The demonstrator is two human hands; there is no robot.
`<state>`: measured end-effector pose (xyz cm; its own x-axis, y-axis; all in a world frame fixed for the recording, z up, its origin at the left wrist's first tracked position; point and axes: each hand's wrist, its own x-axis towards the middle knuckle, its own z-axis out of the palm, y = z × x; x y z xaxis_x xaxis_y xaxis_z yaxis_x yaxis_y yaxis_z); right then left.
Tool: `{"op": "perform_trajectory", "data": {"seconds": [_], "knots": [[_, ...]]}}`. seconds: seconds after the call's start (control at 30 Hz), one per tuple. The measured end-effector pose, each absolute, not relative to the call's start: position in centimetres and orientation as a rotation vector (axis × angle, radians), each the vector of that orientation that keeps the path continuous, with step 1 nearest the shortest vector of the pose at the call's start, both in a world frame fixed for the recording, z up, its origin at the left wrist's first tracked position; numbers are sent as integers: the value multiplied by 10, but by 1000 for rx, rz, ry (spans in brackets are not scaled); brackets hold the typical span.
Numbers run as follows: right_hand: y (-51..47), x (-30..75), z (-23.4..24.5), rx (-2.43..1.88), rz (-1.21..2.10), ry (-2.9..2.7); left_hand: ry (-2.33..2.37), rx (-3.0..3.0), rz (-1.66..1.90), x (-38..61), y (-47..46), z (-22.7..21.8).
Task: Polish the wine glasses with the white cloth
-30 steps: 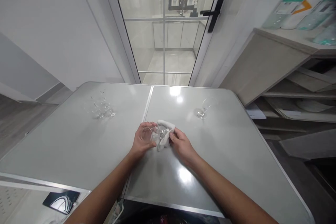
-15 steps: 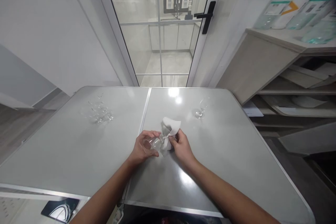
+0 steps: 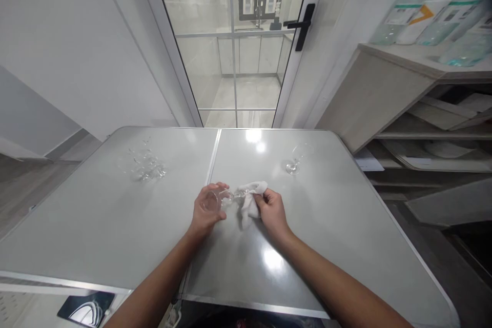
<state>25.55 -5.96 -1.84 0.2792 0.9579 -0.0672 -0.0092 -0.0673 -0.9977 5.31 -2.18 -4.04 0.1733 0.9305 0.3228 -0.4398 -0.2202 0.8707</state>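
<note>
My left hand (image 3: 205, 210) is wrapped round the bowl of a clear stemmed glass (image 3: 215, 199), held on its side above the grey table (image 3: 115, 225). My right hand (image 3: 271, 210) grips a white cloth (image 3: 249, 200) bunched round the glass's stem and foot. Both hands are close together over the table's middle, just right of its centre seam.
Several clear glasses (image 3: 148, 166) stand grouped at the table's back left. One stemmed glass (image 3: 294, 161) stands alone at the back right. A glass door with a black handle (image 3: 302, 23) lies beyond the table. Wooden shelves (image 3: 430, 123) rise at the right.
The cloth has slid from the bowl end along the stem toward the foot. My right hand has moved a little to the right with it. My left hand stays on the bowl.
</note>
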Motion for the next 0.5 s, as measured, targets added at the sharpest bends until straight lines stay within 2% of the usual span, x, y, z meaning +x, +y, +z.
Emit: {"op": "perform_trajectory", "data": {"seconds": [0.13,0.3,0.4,0.5], "knots": [[-61,266,-9,-1413,932,-967,698,1134,1449,51,-19,-35],[-69,272,1,-1258,574,-1607,748,1158,1450,54,-18,-34],[-75,268,-1,-1113,607,-1897,761,1182,1480,55,-18,-34],[-80,261,-3,-1233,575,-2237,774,1246,1455,56,-18,-35]]}}
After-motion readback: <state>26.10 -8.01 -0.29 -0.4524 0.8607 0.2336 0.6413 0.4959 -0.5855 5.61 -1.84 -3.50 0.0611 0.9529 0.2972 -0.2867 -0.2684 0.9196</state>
